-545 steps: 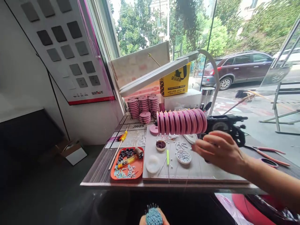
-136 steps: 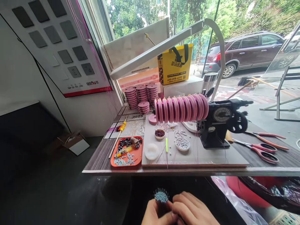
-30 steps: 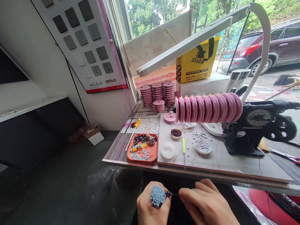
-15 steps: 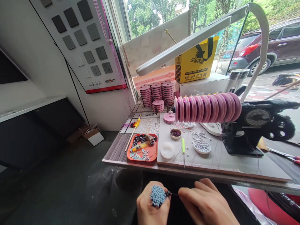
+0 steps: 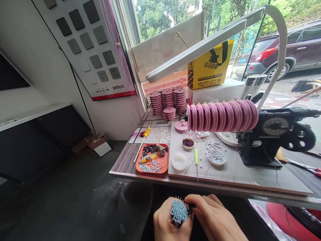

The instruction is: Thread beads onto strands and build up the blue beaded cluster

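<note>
Below the table's front edge, my left hand point(image 5: 167, 222) is closed around a round cluster of small blue beads point(image 5: 179, 211) with black parts at its rim. My right hand point(image 5: 213, 214) touches the black upper right side of the cluster, its thumb and index finger pinched together. What lies between those fingertips is too small to make out. On the table above the hands are an orange tray point(image 5: 166, 167) with black and blue beads, a green-handled hook tool point(image 5: 196, 156), a dish of grey beads point(image 5: 216, 157) and a white round dish point(image 5: 179, 161).
Pink discs point(image 5: 222, 115) line a black machine point(image 5: 273, 134) at the right. Stacked pink spools point(image 5: 169, 100) stand behind the tray, near a yellow bag point(image 5: 210, 65). A white lamp arm point(image 5: 205, 47) spans above. Scissors point(image 5: 303, 166) lie at the right edge.
My left hand and the bead cluster have moved right and turned slightly. My right hand has come in from a short distance away, where a thin dark strand was visible, and now touches the cluster.
</note>
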The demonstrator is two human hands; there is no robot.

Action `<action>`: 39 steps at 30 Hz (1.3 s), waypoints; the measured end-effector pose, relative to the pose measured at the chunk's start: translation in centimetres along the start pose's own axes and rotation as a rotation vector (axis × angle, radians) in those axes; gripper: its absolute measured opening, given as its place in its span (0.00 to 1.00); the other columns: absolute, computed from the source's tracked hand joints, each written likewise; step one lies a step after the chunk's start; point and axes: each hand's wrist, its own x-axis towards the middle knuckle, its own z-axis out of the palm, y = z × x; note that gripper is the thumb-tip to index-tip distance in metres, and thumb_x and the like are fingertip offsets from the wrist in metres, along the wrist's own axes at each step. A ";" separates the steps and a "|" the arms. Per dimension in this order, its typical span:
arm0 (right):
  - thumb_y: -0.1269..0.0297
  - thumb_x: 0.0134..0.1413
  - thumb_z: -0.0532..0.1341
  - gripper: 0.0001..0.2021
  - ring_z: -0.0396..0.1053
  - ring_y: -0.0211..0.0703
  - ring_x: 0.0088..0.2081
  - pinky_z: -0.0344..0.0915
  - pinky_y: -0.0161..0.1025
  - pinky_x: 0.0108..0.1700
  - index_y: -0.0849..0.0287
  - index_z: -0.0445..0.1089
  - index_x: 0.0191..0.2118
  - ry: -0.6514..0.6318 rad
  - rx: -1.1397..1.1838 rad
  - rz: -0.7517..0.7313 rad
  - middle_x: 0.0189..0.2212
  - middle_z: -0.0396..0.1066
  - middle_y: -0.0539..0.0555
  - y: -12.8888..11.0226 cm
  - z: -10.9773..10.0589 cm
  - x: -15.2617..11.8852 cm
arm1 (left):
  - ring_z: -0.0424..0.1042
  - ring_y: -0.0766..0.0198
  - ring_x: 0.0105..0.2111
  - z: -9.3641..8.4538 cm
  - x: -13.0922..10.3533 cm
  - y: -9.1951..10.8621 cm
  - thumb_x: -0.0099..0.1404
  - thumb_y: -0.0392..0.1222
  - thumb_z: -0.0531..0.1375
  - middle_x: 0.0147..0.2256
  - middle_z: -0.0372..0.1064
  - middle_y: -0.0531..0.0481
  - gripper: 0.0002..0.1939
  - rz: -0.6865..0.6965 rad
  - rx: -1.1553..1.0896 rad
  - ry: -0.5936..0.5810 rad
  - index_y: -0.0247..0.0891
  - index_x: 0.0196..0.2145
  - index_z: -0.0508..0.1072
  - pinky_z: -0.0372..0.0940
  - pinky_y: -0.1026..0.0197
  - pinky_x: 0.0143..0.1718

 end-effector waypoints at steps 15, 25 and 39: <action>0.65 0.63 0.46 0.15 0.70 0.36 0.28 0.67 0.31 0.32 0.60 0.53 0.54 -0.014 -0.170 -0.173 0.29 0.74 0.49 1.3 -1.4 1.0 | 0.67 0.65 0.20 0.5 1.3 1.3 0.48 0.33 0.56 0.20 0.68 0.54 0.04 -0.119 -0.126 0.004 0.40 0.20 0.68 0.61 0.66 0.24; 0.65 0.64 0.44 0.11 0.67 0.35 0.26 0.63 0.32 0.30 0.53 0.60 0.34 -0.120 -0.069 -0.091 0.25 0.69 0.46 1.4 -1.6 0.4 | 0.67 0.66 0.21 -0.6 1.8 2.8 0.43 0.35 0.62 0.22 0.71 0.52 0.08 -0.401 -0.457 -0.099 0.38 0.26 0.76 0.58 0.68 0.20; 0.63 0.65 0.43 0.13 0.64 0.34 0.24 0.62 0.31 0.29 0.54 0.58 0.29 -0.111 -0.040 -0.133 0.22 0.65 0.44 1.5 -1.6 0.7 | 0.55 0.75 0.17 -0.6 1.6 2.5 0.36 0.60 0.69 0.16 0.60 0.58 0.28 -0.788 -0.809 -0.229 0.33 0.23 0.69 0.50 0.68 0.20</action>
